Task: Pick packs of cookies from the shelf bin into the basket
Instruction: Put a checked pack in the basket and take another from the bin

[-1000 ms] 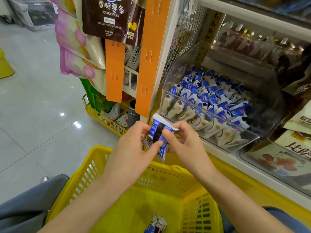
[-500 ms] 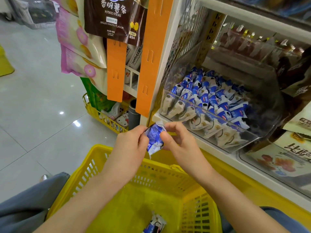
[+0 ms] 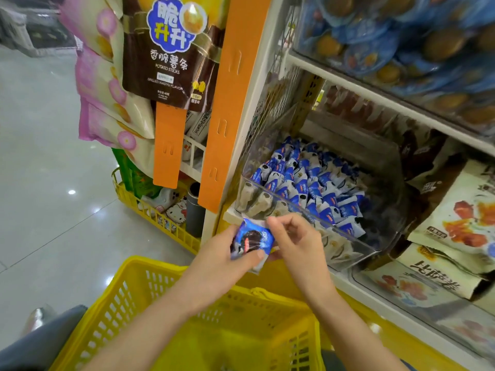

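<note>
- Since half a second ago the cookie pack point(image 3: 251, 241) has turned in the hands, so its blue face with the dark cookie picture now points up. The view has also tipped upward to take in more of the upper shelves.
- The left hand point(image 3: 219, 263) grasps the pack, with the thumb pressed across its near edge and the fingers curled behind it.
- The right hand point(image 3: 300, 245) sits just beside the pack's right edge with thumb and forefinger curled toward it. Whether they are pinching the wrapper or only touching it cannot be told.
- The pack is held in the air, over the far rim of the yellow basket point(image 3: 150, 285) and just in front of the near-left corner of the clear shelf bin point(image 3: 348, 232).
- Many more blue-and-white packs point(image 3: 308, 183) lie heaped in that bin, far and right of the hands.
- Step in hand, as I judge it: this pack is already out of the bin and is being handled before it goes into the basket.
- The next move likely calls for the right hand to let go or stay clear. The left hand would then bring the pack nearer and lower, past the rim, and loosen its fingers over the basket floor.
- After that, the right hand is well placed to reach back into the bin for another pack.
</note>
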`<action>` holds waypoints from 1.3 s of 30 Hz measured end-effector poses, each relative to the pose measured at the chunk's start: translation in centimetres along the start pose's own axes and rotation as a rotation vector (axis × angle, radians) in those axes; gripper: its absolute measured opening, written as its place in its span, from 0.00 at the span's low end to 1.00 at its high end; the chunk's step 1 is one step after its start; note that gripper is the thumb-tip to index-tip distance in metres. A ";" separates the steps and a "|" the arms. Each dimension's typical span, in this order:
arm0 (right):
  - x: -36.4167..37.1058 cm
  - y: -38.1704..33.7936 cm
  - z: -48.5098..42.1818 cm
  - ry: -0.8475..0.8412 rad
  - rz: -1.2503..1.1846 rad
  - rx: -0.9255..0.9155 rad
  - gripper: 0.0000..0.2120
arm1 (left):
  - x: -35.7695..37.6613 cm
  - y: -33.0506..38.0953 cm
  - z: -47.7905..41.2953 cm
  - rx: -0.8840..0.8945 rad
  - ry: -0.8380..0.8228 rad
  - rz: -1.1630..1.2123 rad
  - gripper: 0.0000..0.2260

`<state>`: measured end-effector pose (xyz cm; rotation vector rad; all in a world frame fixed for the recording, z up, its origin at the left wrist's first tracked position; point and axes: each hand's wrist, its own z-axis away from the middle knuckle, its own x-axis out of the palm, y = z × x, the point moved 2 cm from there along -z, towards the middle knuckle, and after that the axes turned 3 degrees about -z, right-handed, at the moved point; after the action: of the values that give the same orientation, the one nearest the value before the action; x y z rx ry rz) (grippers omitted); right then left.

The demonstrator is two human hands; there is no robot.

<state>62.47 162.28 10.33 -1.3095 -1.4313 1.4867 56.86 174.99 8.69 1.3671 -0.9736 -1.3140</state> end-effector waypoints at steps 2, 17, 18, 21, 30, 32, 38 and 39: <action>-1.0 -1.2 -0.7 0.003 0.016 -0.043 0.06 | -0.2 1.0 -0.9 0.060 -0.009 -0.042 0.10; -11.4 -0.7 -13.9 0.193 1.134 0.311 0.14 | -0.9 5.3 -9.7 0.198 -0.083 0.297 0.08; -11.7 -0.1 -14.2 0.139 1.220 0.394 0.15 | -0.8 5.3 -10.0 0.197 -0.089 0.307 0.07; -11.7 0.6 -14.8 0.062 1.393 0.493 0.16 | -0.8 5.1 -10.7 0.210 -0.095 0.336 0.07; -12.4 0.0 -15.6 0.181 1.111 0.505 0.11 | -0.3 5.1 -11.3 0.216 -0.137 0.382 0.11; -12.4 0.0 -15.5 0.158 1.111 0.481 0.17 | -0.4 5.1 -11.3 0.211 -0.146 0.388 0.10; -12.3 -0.9 -14.5 0.195 1.110 0.301 0.07 | -0.4 5.1 -11.1 0.190 -0.153 0.348 0.04; -12.3 -1.4 -14.3 0.231 1.160 0.219 0.07 | -0.4 5.1 -11.0 0.183 -0.148 0.341 0.02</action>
<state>79.06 154.98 15.81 -2.2184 -0.2479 1.9721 68.16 175.50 13.19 1.1836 -1.3901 -1.0972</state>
